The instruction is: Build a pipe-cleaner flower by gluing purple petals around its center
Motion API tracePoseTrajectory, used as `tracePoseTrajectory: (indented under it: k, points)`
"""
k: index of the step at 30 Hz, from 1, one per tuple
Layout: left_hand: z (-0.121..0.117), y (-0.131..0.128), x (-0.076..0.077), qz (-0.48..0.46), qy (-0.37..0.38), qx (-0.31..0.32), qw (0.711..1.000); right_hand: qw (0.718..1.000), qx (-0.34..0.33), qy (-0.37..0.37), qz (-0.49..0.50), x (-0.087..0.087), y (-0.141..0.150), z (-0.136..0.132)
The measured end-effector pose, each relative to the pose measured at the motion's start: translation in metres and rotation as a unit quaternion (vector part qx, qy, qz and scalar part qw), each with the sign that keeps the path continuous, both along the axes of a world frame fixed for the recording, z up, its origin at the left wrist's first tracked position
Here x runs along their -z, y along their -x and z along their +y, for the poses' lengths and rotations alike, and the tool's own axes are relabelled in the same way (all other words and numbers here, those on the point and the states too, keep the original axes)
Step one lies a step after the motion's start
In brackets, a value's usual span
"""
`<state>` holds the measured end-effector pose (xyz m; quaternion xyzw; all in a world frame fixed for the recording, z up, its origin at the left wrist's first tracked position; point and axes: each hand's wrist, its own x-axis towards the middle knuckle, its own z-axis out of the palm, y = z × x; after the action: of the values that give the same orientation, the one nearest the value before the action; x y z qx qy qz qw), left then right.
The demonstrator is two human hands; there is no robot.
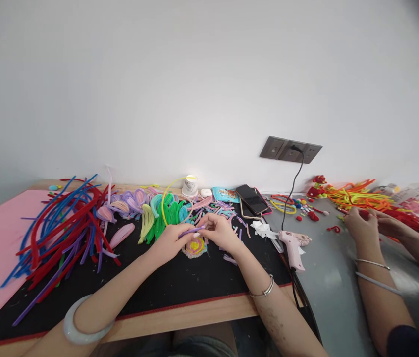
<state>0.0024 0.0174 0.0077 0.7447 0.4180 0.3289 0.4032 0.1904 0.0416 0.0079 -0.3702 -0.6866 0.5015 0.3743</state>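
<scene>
My left hand (170, 242) and my right hand (220, 230) meet over the black mat (180, 282). Both pinch a short purple pipe cleaner (191, 230) held level between them, fingers closed on its ends. Just below it lies a small round coiled piece (195, 247) in pink, yellow and purple. A white bangle sits on my left forearm and a thin silver bracelet on my right wrist. A long yellow pipe cleaner (165, 201) arcs up behind my left hand.
Heaps of red, blue and purple pipe cleaners (61, 230) lie left, bent pastel and green pieces (157, 213) behind. Two phones (252, 200), a pink glue gun (291, 245) with cord, and a co-worker's hands (361, 225) by orange and red pipe cleaners (358, 196) are right.
</scene>
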Motion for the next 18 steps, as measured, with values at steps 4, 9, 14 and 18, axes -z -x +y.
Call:
tracePoseTrajectory:
  k: [4,9,14,18]
  points:
    - [0.000,0.001,0.001,-0.015,0.001,-0.019,1.000,0.998,-0.009,0.031,0.056,-0.002,-0.001,0.001]
    - [-0.001,0.000,0.001,-0.018,0.010,-0.008,1.000,0.997,-0.013,0.035,0.063,-0.002,-0.003,0.003]
    - [-0.002,-0.001,0.001,-0.043,0.023,-0.009,0.999,0.998,0.015,0.002,0.065,-0.003,-0.005,0.005]
    - [0.000,0.000,0.007,-0.083,0.030,-0.054,0.995,0.956,0.249,-0.144,0.056,-0.025,-0.028,0.014]
